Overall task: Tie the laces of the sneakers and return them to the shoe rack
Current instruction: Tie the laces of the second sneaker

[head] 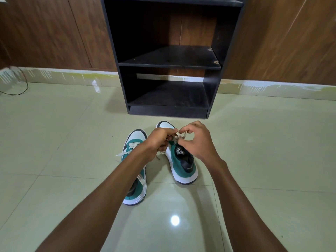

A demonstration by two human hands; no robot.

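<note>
Sneakers (182, 163): green-white, cream laces (179, 137) untied.

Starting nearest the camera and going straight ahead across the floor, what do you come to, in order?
Bright light reflection on the tiles → left sneaker → right sneaker → both hands on its laces → black shoe rack → wooden wall.
</note>
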